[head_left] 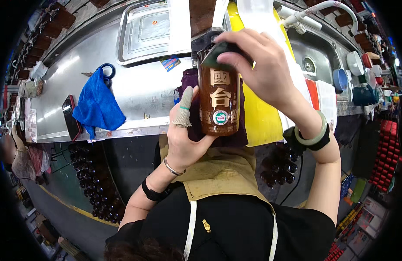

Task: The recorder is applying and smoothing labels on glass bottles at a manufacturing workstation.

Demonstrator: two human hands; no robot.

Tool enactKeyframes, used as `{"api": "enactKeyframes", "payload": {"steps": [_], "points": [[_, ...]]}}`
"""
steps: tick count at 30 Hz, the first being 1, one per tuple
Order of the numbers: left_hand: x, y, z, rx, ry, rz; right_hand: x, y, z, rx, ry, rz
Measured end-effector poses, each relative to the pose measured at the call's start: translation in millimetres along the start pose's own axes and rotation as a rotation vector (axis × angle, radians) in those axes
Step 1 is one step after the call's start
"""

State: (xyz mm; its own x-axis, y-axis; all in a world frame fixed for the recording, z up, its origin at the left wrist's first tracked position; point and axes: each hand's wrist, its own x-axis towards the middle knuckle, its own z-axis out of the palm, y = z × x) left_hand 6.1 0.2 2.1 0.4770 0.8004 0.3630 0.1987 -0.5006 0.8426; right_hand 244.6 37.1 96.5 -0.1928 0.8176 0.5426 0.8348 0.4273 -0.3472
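Observation:
A brown bottle point(219, 102) with raised gold characters and a round green-and-white sticker lies on a dark purple cloth point(190, 80) near the table's front edge, its neck end pointing away from me. My left hand point(185, 130) grips its lower left side, thumb at the base. A knitted grey sleeve point(182, 111) covers one of that hand's fingers. Pinched between thumb and fingers of my right hand point(262, 65) is a flat dark green pad point(219, 54), which rests over the bottle's upper end. The pad and hand partly hide the bottle's shoulder and neck.
To the left lie a blue cloth point(100, 106), blue-handled scissors point(107, 71) and a phone point(72, 117). A metal tray point(142, 32) stands farther back. Yellow sheeting point(262, 117) covers the table right of the bottle, beside a steel sink point(312, 48). Dark bottles point(94, 187) stand below.

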Motion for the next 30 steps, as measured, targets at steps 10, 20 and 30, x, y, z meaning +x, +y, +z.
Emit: {"api": "enactKeyframes", "payload": {"steps": [10,20,30], "points": [[-1,-4,-9,0.089,-0.109,0.024,-110,-57,0,0.207,-0.074,-0.390],[2,3,0,0.032,-0.023,-0.042,-125,-75,-6,0.178,-0.039,-0.161],[3,-10,-8,0.047,-0.151,-0.107,-124,-74,-5,0.148,0.019,-0.165]]}}
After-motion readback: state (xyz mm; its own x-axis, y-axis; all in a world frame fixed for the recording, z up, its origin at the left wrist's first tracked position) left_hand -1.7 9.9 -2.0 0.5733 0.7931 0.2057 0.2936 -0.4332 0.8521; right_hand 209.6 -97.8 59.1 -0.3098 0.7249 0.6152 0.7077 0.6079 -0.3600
